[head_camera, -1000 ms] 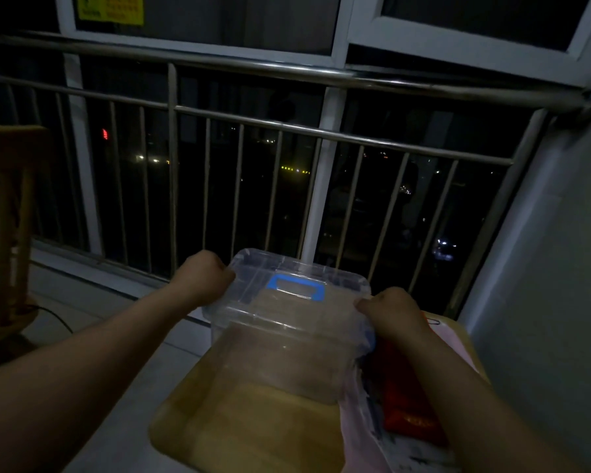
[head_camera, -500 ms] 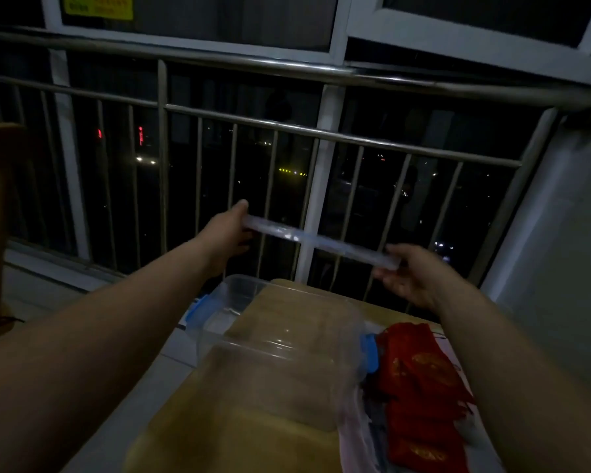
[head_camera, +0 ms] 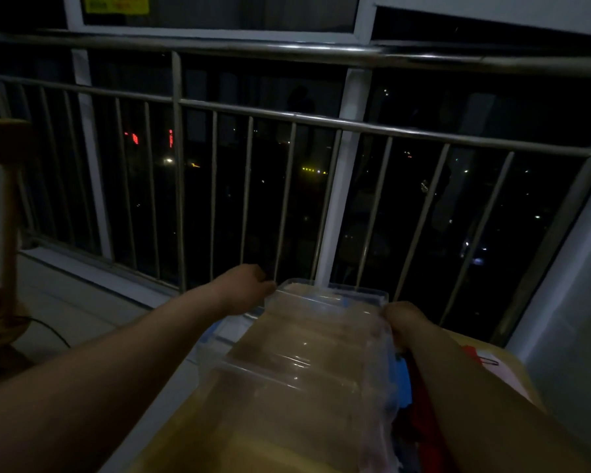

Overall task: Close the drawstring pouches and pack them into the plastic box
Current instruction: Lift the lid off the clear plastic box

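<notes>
Lid [head_camera: 331, 293] is down from railing height to the far rim of the plastic box [head_camera: 297, 380], centre frame | left grip [head_camera: 244, 285] and right grip [head_camera: 405, 319] clamped on lid ends | red pouches [head_camera: 423, 431] lower right on desk [head_camera: 185, 448] | box likely open, nothing packed yet.

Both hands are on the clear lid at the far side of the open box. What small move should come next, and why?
Probably set the lid down beyond the plastic box and let go. The left hand and right hand both grip it, the box looks empty, and the red pouches lie to its right, so neither hand is free for them.
</notes>
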Motion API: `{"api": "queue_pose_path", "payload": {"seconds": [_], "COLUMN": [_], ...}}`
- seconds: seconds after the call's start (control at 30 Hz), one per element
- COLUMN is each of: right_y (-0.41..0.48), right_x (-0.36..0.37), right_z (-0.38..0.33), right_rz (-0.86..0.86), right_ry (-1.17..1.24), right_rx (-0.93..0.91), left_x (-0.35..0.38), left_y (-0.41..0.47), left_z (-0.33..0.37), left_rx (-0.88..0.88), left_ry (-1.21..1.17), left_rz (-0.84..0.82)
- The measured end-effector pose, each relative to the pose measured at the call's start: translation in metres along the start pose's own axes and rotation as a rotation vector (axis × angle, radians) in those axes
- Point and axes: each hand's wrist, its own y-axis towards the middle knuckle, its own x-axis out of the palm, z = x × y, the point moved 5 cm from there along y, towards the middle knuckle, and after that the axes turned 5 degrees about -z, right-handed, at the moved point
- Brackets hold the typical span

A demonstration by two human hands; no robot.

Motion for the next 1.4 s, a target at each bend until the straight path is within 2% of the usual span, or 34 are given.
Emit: {"api": "queue_pose_path", "payload": {"seconds": [0.17,0.27,0.4,0.53,0.7,0.8,0.93,1.1,1.23,1.4], "right_y": [-0.016,-0.061,-0.118,-0.173,-0.217,-0.245,-0.27,-0.284,-0.289,-0.293], "right_x": [-0.005,-0.016,-0.026,-0.031,0.0,0.016,0.026,0.047,0.048,0.04], "right_z": [-0.003,-0.019,-0.035,-0.033,-0.003,0.009,0.018,0.025,0.032,0.031], "right_rz": [-0.066,-0.064,-0.067,0.027,-0.019,0.032,0.06,-0.053,-0.068,-0.115], "right_ry": [0.005,0.074,0.024,-0.193,-0.401,-0.531,-0.491,-0.396,-0.364,-0.344], "right_rx": [-0.002,-0.078,-0.248,-0.426,-0.488,-0.535,-0.518,-0.478,-0.473,-0.476], "left_x": [-0.004,-0.002,-0.007,-0.02,-0.019,-0.018,-0.012,-0.005,0.018,0.023], "left_y": [-0.001,-0.006,-0.019,-0.051,-0.094,-0.119,-0.148,-0.166,-0.169,-0.169], "left_z": [0.002,-0.002,-0.021,-0.021,-0.023,-0.03,-0.042,-0.032,-0.008,-0.006], "left_rx": [0.01,0.036,-0.006,-0.087,-0.15,-0.146,-0.164,-0.187,-0.138,-0.14], "left_ry": [0.184,0.313,0.393,0.357,0.311,0.275,0.234,0.176,0.111,0.041], "left_rz": [-0.019,-0.003,0.064,0.131,0.173,0.171,0.195,0.227,0.2,0.282]}}
